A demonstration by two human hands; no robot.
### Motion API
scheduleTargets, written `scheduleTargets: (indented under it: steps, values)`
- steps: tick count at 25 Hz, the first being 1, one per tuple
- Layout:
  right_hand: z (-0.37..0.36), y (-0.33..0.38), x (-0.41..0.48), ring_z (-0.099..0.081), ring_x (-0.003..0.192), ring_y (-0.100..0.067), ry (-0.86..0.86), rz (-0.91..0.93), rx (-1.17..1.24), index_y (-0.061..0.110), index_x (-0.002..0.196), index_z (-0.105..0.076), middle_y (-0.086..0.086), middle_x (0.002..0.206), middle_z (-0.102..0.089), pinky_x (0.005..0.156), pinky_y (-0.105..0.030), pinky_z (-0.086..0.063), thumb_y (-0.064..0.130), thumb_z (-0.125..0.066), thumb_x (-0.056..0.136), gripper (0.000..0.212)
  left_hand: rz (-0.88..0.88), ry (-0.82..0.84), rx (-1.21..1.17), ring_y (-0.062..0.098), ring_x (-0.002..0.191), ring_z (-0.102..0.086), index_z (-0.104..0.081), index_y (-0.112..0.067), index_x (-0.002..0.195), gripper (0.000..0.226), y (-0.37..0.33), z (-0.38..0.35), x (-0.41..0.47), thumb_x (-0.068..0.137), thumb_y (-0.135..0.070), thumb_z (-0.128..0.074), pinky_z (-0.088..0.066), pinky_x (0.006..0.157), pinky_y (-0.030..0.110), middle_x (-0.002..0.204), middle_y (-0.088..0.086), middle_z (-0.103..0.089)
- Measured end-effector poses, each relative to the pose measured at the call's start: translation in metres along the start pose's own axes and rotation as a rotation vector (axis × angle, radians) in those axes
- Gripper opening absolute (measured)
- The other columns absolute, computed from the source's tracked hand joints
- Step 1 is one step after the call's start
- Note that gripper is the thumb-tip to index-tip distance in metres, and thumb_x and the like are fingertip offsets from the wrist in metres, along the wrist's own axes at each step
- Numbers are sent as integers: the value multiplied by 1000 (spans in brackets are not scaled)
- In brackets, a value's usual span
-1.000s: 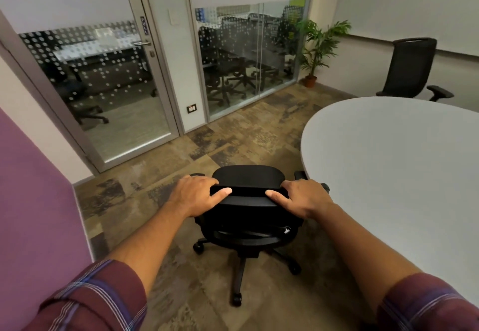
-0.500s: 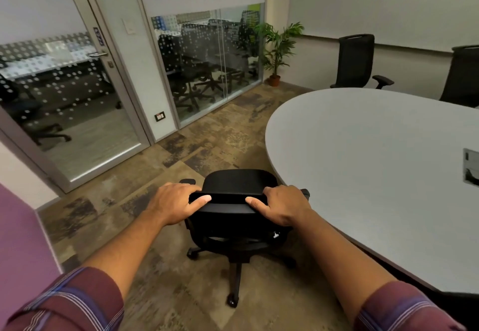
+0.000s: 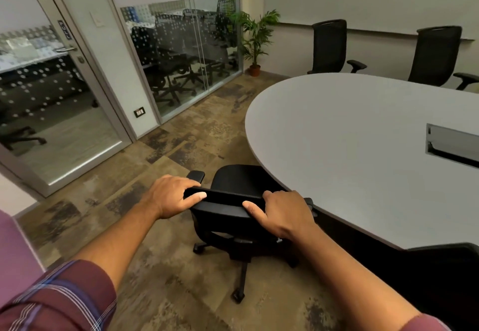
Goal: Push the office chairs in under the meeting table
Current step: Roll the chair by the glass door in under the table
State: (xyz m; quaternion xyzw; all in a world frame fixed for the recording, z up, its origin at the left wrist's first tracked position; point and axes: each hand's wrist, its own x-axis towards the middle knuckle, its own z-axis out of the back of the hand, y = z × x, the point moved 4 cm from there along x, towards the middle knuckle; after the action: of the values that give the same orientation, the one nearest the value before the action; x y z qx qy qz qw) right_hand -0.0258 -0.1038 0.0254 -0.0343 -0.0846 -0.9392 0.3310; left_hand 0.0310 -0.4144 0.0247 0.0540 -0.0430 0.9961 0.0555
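A black office chair [image 3: 239, 184] on castors stands just in front of me, its seat partly under the curved end of the grey meeting table [image 3: 344, 136]. My left hand [image 3: 171, 195] grips the left end of the chair's top rail. My right hand [image 3: 283, 212] grips the right end of the same rail, close to the table's edge. Two more black chairs [image 3: 330, 45] [image 3: 436, 55] stand at the table's far side by the wall.
A glass door [image 3: 51, 102] and glass wall [image 3: 186, 55] run along the left. A potted plant [image 3: 255, 37] stands in the far corner. A purple wall [image 3: 15, 247] is at my near left. Another black chair back [image 3: 445, 273] shows at lower right. A cable box [image 3: 452, 145] sits in the tabletop.
The chair has rolled right with both hands on it, and its seat now reaches under the table's end. My view has turned right, bringing the second far chair and cable box in.
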Motion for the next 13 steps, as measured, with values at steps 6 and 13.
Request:
scheduleTargets:
  steps: [6,13]
  values:
    - [4,3,-34,-42,55,-18,-51,-120,4,30,69,-37,6,61,-47,71,-46,-37,93,-7,95,75,-121,3,-38,16,102,-72,-76,-34,121,68,-8,-1,25,99,-78,-29,-52,90,42,116,-12,-80]
    - [8,1,-50,-43,59,-11,-65,-319,10,30,72,-42,6,65,-49,76,-46,-43,96,-4,92,78,-271,30,-65,15,106,-73,-76,-34,126,75,-19,-6,68,98,-82,-26,-49,90,39,117,-12,-80]
